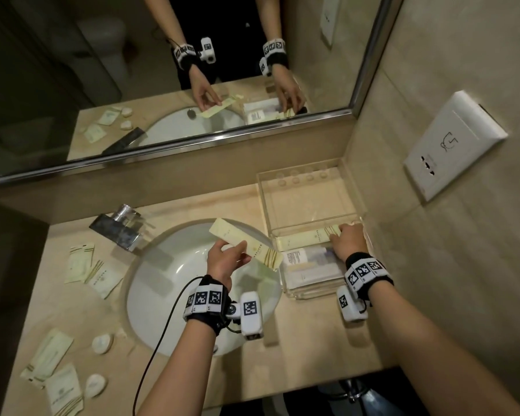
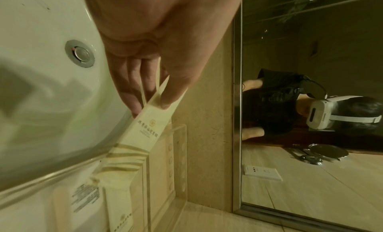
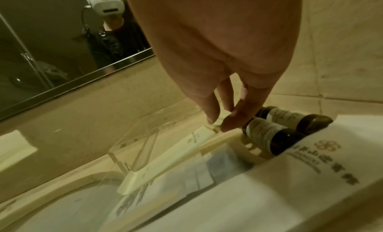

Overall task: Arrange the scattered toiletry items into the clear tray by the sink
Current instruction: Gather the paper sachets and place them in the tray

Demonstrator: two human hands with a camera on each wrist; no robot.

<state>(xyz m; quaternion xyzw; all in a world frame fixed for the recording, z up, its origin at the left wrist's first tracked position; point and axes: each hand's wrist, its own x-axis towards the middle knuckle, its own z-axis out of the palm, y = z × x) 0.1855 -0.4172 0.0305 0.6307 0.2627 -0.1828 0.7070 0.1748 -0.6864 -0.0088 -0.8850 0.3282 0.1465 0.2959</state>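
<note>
Hands at work over a hotel washbasin: the left hand (image 1: 222,259) pinches a long cream box (image 1: 246,243) between thumb and fingers (image 2: 132,94) and holds it in the air above the sink (image 1: 177,283), its striped end reaching toward the near-left corner of the clear tray (image 1: 354,205), which stands on the desk (image 1: 192,202) to the right of the basin. The right hand (image 1: 347,240) is inside the tray, fingertips (image 3: 213,117) curled on the end of a second cream box (image 1: 305,237) lying flat against the divider, just beside two dark bottles (image 3: 275,134). Other sachets (image 1: 81,262) and small soaps (image 1: 102,343) lie well apart on the left of the desk, so the job looks less than half done. The risk lies in the carried box: held only by a light pinch near its middle and hanging over the bowl, it could slip into the sink, or catch its leading end on the tray wall and skid the light tray along the desk. The near compartment is already crowded with packets, and the right hand occupies the slot, so the two boxes may jam or ride up on each other.
</note>
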